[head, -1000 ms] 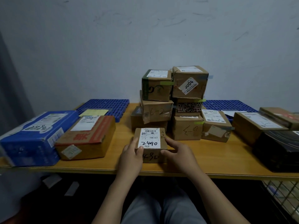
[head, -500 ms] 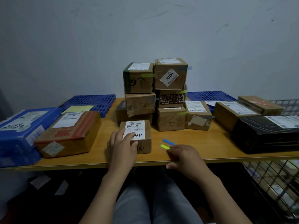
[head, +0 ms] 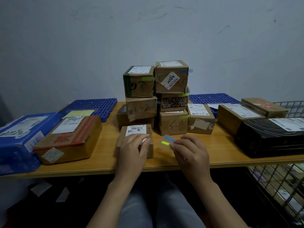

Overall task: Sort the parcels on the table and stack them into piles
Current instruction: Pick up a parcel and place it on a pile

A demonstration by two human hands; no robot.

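Right hand [head: 189, 152] now pinches the tab sheet [head: 166, 141]; left hand [head: 133, 149] grips small parcel [head: 136, 129].

Bare table [head: 222, 145] strip btwn small box [head: 135, 129] & black parcel [head: 271, 140]; box stack [head: 171, 79] blocks rear.

The right hand [head: 189, 152] is off the small box [head: 131, 130] and now pinches a tab strip [head: 167, 140] beside it, while the left hand [head: 133, 149] holds the box from above, covering its label.

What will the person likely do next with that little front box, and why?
Probably peel a coloured tab from the strip the right hand pinches and stick it on the small box the left hand holds: the stacked boxes carry such tabs, this one shows none.
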